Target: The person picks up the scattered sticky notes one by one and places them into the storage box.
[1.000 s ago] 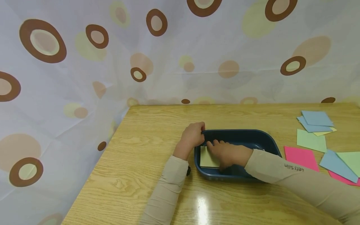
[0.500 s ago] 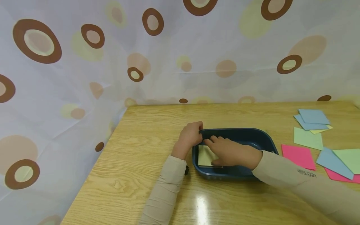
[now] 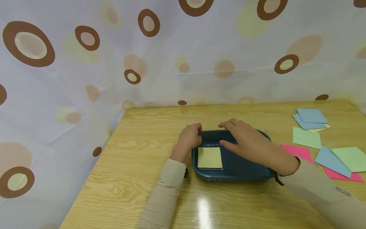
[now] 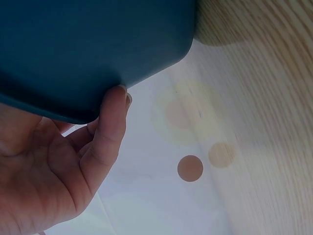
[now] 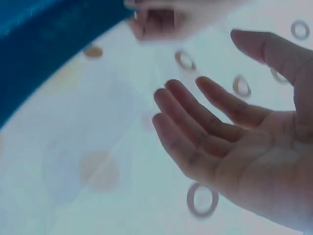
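A dark blue plastic tub [image 3: 237,176] stands on the wooden table, with a pad of pale yellow paper squares [image 3: 210,157] lying flat at its left end. My left hand [image 3: 188,140] grips the tub's left rim; the left wrist view shows its fingers [image 4: 110,125] curled against the outside wall. Over the tub's right part, my right hand [image 3: 248,141] hovers with thumb and fingers spread and nothing between them. The right wrist view shows that same palm [image 5: 259,156] bare, with the tub wall [image 5: 49,54] beyond it.
Right of the tub lie loose paper squares: blue ones [image 3: 311,115] at the back, a light green one [image 3: 306,138], a pink one [image 3: 298,151], and a fanned group with another blue square [image 3: 333,161]. A patterned curtain [image 3: 183,82] hangs behind the table [image 3: 128,184].
My right hand has lifted off the yellow pad and moved up and to the right, fingers spreading, leaving the pad in the tub. The left hand stays on the rim. The view has shifted slightly right.
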Motion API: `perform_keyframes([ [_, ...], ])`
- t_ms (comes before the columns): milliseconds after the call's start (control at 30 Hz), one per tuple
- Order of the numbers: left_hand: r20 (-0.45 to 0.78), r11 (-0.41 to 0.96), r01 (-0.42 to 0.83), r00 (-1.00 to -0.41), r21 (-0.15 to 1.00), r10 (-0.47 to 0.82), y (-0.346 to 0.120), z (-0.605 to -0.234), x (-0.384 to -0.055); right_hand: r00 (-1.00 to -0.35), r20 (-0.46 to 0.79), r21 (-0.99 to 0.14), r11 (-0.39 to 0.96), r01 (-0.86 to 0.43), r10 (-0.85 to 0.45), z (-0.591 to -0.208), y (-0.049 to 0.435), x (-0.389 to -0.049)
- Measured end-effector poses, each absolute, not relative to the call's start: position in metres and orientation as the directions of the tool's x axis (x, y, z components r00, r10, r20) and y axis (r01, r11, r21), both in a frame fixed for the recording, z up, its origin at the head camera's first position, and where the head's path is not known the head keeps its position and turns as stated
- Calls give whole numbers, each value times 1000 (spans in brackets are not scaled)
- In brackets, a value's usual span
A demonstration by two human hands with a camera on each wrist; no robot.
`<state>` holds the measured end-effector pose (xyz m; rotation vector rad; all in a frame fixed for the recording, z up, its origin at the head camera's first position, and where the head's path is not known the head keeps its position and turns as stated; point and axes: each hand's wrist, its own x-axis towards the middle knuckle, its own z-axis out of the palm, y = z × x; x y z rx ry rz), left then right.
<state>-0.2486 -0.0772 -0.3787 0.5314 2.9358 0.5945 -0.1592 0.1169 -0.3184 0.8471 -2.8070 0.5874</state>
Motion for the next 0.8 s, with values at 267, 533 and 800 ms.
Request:
perform_keyframes([
  [267, -27, 867, 306, -939, 393, 344, -82, -380, -249, -940, 228, -463, 821, -334, -254, -313, 173, -177],
  [533, -24, 866, 305, -939, 396, 342, -85, -381, -249, -990, 109, -515, 847, -131, -87, -333, 235, -203],
  [800, -28, 867, 303, -940, 396, 341, -84, -383, -249, -1000, 7, -426, 905, -5, -2, -360, 283, -214],
])
